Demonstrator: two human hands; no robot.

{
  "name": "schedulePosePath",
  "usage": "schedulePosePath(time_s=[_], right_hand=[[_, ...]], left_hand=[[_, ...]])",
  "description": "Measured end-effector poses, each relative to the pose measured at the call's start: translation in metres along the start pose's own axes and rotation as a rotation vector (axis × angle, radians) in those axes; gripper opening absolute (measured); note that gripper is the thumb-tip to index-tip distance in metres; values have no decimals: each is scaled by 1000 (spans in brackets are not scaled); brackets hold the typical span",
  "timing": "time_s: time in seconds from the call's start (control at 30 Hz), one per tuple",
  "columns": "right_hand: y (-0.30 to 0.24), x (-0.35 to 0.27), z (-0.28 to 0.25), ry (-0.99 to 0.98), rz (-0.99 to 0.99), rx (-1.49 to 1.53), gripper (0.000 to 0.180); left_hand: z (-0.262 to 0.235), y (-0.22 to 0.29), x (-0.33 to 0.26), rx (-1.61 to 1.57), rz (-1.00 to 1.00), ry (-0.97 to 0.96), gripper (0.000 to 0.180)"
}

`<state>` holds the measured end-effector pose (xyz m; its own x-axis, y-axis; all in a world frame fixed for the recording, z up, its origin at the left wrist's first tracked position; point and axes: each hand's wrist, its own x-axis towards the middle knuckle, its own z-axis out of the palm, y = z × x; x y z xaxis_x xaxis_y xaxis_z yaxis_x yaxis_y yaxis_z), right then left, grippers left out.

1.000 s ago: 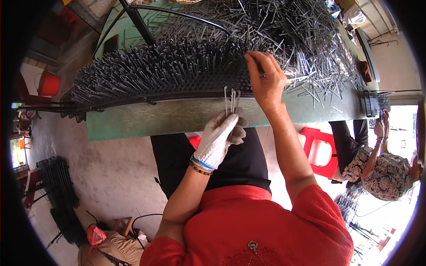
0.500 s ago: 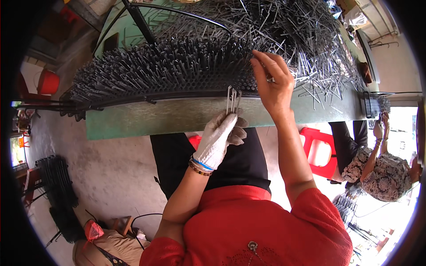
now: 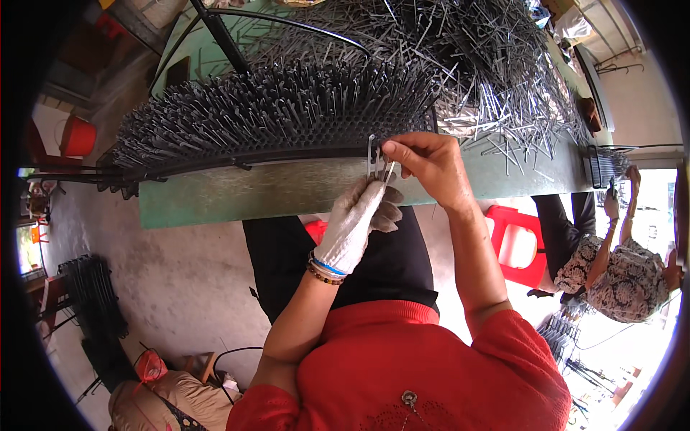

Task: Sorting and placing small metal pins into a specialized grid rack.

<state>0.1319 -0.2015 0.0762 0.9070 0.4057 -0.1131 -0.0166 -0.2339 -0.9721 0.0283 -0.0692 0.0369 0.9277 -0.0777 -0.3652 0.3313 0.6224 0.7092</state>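
Note:
My left hand (image 3: 353,223), in a white knit glove, is closed around a few thin metal strips (image 3: 371,156) that stand up out of the fist with holed ends. My bare right hand (image 3: 431,165) pinches the top of one of those strips between thumb and forefinger, just right of the others. Right behind both hands is a long black perforated rack (image 3: 345,136). Many dark metal strips (image 3: 273,108) stand upright in its holes; the rows of holes along its near edge show bare.
A big loose heap of metal strips (image 3: 496,65) covers the far right of the green table (image 3: 194,194). A black metal frame (image 3: 223,36) rises behind the rack. On the floor sit a red stool (image 3: 514,248) and, far left, a red bucket (image 3: 77,135). Another person (image 3: 618,280) works at right.
My right hand has come down and left from the rack's right end to the strips in my left hand, and now pinches one. My left hand has stayed in place.

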Motion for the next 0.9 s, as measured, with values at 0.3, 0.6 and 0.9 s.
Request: schedulePosePath(time_s=[0.3,0.6,0.9], right_hand=[[-21,24,-29,348,-338,-6,18],[-15,51,-38,355,-496,-194,16],[-24,53,-44,201,-611,-317,15]], left_hand=[[-2,-5,3,10,-21,33,26],[-1,-6,2,-29,-51,55,23],[-3,-9,3,-63,-74,31,24]])
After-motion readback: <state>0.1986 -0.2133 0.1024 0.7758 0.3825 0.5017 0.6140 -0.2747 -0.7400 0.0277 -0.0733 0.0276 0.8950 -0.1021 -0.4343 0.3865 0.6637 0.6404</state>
